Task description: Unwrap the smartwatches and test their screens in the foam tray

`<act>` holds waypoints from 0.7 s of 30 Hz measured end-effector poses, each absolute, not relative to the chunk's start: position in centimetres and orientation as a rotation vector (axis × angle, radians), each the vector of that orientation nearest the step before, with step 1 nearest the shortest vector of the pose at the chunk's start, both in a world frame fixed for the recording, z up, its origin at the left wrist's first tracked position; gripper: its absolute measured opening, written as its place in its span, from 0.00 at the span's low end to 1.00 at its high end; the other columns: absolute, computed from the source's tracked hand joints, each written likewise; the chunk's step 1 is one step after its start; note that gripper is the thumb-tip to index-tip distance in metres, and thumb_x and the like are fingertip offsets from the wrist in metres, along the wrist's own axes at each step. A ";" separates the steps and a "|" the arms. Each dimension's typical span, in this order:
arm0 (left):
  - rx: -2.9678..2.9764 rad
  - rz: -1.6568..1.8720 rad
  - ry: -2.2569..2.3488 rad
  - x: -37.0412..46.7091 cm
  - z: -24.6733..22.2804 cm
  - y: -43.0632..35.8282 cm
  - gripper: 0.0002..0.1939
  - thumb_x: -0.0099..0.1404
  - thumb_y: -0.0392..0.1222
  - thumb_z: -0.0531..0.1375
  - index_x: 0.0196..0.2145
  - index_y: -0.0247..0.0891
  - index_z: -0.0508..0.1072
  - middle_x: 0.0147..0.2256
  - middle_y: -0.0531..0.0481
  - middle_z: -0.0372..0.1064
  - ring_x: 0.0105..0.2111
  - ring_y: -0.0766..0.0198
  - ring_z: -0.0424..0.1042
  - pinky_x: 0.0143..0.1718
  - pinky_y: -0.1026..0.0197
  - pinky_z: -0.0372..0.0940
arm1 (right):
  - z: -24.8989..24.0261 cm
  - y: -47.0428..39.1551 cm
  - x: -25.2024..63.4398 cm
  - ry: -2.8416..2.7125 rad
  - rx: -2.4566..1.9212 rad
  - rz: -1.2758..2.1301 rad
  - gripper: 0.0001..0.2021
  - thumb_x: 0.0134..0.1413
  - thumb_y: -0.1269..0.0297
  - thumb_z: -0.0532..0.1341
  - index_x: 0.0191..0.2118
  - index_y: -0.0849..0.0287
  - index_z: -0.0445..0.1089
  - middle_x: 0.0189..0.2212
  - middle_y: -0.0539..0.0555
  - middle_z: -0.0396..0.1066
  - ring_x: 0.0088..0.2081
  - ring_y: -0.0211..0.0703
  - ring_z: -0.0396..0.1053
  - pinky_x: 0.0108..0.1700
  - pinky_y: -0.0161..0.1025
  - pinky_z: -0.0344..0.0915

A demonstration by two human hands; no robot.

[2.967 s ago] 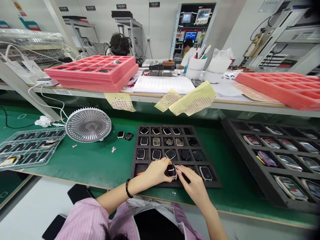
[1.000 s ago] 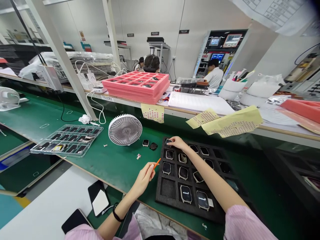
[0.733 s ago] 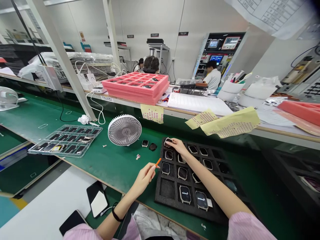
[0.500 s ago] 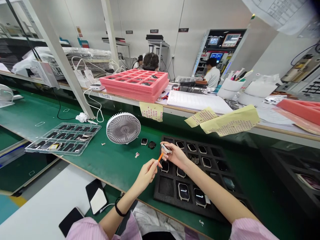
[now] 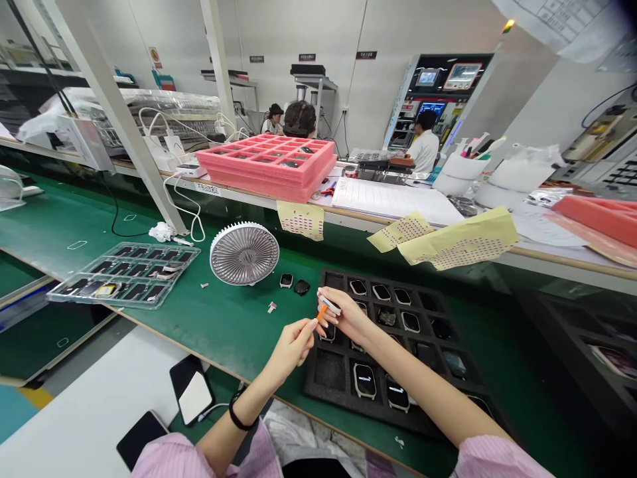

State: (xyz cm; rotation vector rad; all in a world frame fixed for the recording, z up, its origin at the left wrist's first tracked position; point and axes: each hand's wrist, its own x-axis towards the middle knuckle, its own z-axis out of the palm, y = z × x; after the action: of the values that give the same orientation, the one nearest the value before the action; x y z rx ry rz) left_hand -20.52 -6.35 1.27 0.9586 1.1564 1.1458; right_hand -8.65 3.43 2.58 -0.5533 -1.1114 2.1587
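Observation:
My left hand (image 5: pixel 292 342) is closed, thumb and fingers pinching a thin orange stick (image 5: pixel 322 313) that looks like a plastic pry tool. Its tip meets the edge of a small silver-white watch case (image 5: pixel 332 306), tilted in the grip of my right hand (image 5: pixel 351 316). Fingers cover much of the case, so I cannot make out its far side. Both hands are over the left part of a black foam tray (image 5: pixel 331 372). Square watches sit in several of its pockets; a watch (image 5: pixel 365 380) in the front row has a lit screen with white writing.
A round white fan (image 5: pixel 244 253) stands left of the tray, with a small watch (image 5: pixel 286 281) and a dark round-cornered part (image 5: pixel 301 287) beside it. Farther left lies a clear plastic tray (image 5: pixel 127 275) of dark parts. Pink foam trays (image 5: pixel 266 176) rest on the shelf. Co-workers sit beyond.
My right hand has come slightly down and left with the watch case, which is turned a little. The orange stick's tip now overlaps the case's edge more.

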 end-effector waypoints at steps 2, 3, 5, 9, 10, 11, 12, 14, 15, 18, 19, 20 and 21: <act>0.943 1.139 1.121 -20.6 1.3 -6.2 0.26 0.56 0.65 0.57 0.29 0.35 0.67 0.15 0.64 0.42 0.12 0.78 0.37 0.11 0.71 0.37 | 2.6 3.3 -8.7 -1.095 -0.554 2.185 0.12 0.49 0.57 0.66 0.29 0.60 0.67 0.11 0.40 0.53 0.12 0.27 0.44 0.15 0.28 0.49; 0.939 1.150 1.102 -20.6 1.3 -6.2 0.26 0.56 0.65 0.58 0.29 0.35 0.67 0.15 0.64 0.43 0.12 0.78 0.37 0.11 0.71 0.37 | 2.5 3.2 -8.8 -1.081 -0.552 2.207 0.13 0.50 0.55 0.65 0.30 0.59 0.66 0.10 0.39 0.52 0.12 0.27 0.42 0.14 0.28 0.46; 0.936 1.196 1.072 -20.4 1.3 -6.0 0.26 0.56 0.65 0.58 0.28 0.35 0.67 0.15 0.64 0.43 0.12 0.78 0.38 0.11 0.71 0.37 | 2.5 2.9 -9.0 -1.015 -0.526 2.271 0.13 0.51 0.54 0.64 0.32 0.58 0.66 0.10 0.38 0.49 0.12 0.28 0.38 0.13 0.27 0.41; 0.939 1.274 1.043 -19.9 1.0 -6.0 0.26 0.55 0.65 0.59 0.27 0.34 0.66 0.15 0.64 0.44 0.12 0.79 0.39 0.11 0.72 0.38 | 2.6 2.4 -9.5 -0.830 -0.432 2.354 0.10 0.51 0.57 0.64 0.35 0.57 0.67 0.09 0.37 0.49 0.12 0.29 0.35 0.14 0.27 0.44; 0.940 1.284 1.041 -19.9 0.9 -6.0 0.26 0.55 0.65 0.59 0.27 0.34 0.67 0.15 0.64 0.45 0.12 0.79 0.39 0.11 0.72 0.38 | 2.6 2.3 -9.5 -0.813 -0.425 2.353 0.10 0.51 0.58 0.64 0.35 0.57 0.67 0.09 0.37 0.49 0.12 0.28 0.35 0.14 0.27 0.45; 0.939 1.291 1.040 -19.8 0.8 -6.0 0.26 0.55 0.65 0.59 0.27 0.34 0.67 0.15 0.64 0.45 0.12 0.79 0.40 0.11 0.72 0.38 | 2.6 2.3 -9.5 -0.805 -0.425 2.349 0.10 0.51 0.59 0.64 0.35 0.58 0.66 0.09 0.37 0.49 0.12 0.28 0.35 0.14 0.27 0.46; 0.936 1.293 1.038 -19.8 0.8 -6.0 0.26 0.55 0.65 0.59 0.28 0.35 0.66 0.15 0.64 0.45 0.12 0.78 0.40 0.11 0.72 0.39 | 2.7 2.3 -9.5 -0.808 -0.432 2.338 0.10 0.51 0.59 0.64 0.35 0.58 0.66 0.09 0.37 0.48 0.12 0.28 0.35 0.15 0.27 0.46; 0.921 1.287 1.037 -20.0 0.7 -6.0 0.26 0.55 0.65 0.59 0.27 0.35 0.66 0.15 0.64 0.45 0.12 0.78 0.40 0.11 0.72 0.39 | 2.7 2.4 -9.3 -0.828 -0.456 2.305 0.10 0.50 0.58 0.65 0.34 0.58 0.66 0.08 0.37 0.48 0.12 0.28 0.36 0.14 0.28 0.45; 0.911 1.290 1.043 -20.2 0.7 -5.9 0.26 0.55 0.65 0.59 0.27 0.35 0.66 0.14 0.64 0.45 0.12 0.78 0.40 0.11 0.72 0.39 | 2.7 2.5 -9.2 -0.844 -0.467 2.284 0.11 0.50 0.58 0.65 0.34 0.58 0.66 0.08 0.37 0.48 0.12 0.28 0.36 0.14 0.28 0.43; 0.907 1.350 1.084 -20.5 0.9 -5.4 0.26 0.55 0.65 0.59 0.26 0.35 0.66 0.14 0.64 0.45 0.12 0.78 0.40 0.11 0.72 0.39 | 2.5 2.4 -9.1 -0.953 -0.517 2.183 0.11 0.50 0.57 0.64 0.34 0.58 0.66 0.09 0.38 0.50 0.12 0.28 0.38 0.14 0.28 0.38; 0.918 1.370 1.104 -20.5 0.9 -5.1 0.26 0.55 0.65 0.59 0.26 0.35 0.65 0.14 0.64 0.45 0.11 0.78 0.40 0.11 0.72 0.39 | 2.4 2.3 -9.2 -1.023 -0.557 2.130 0.11 0.50 0.57 0.64 0.35 0.57 0.65 0.10 0.39 0.52 0.12 0.28 0.40 0.15 0.28 0.38; 0.928 1.389 1.122 -20.5 1.0 -4.9 0.25 0.55 0.64 0.60 0.26 0.36 0.64 0.14 0.64 0.45 0.11 0.78 0.41 0.11 0.72 0.40 | 2.2 2.1 -9.4 -1.108 -0.607 2.063 0.12 0.50 0.56 0.63 0.35 0.56 0.65 0.12 0.39 0.54 0.12 0.28 0.42 0.15 0.28 0.39; 0.934 1.400 1.137 -20.4 1.0 -4.6 0.25 0.54 0.63 0.60 0.27 0.36 0.64 0.14 0.64 0.45 0.11 0.78 0.41 0.11 0.72 0.40 | 2.0 2.0 -9.5 -1.202 -0.658 1.992 0.12 0.50 0.55 0.63 0.35 0.56 0.64 0.13 0.40 0.56 0.13 0.28 0.45 0.15 0.28 0.40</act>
State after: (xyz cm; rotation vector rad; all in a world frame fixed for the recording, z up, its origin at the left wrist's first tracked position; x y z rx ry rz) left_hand -20.44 -4.61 1.02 0.9337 1.1366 1.4004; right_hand -9.54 1.98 1.96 -0.6576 -1.2019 1.9921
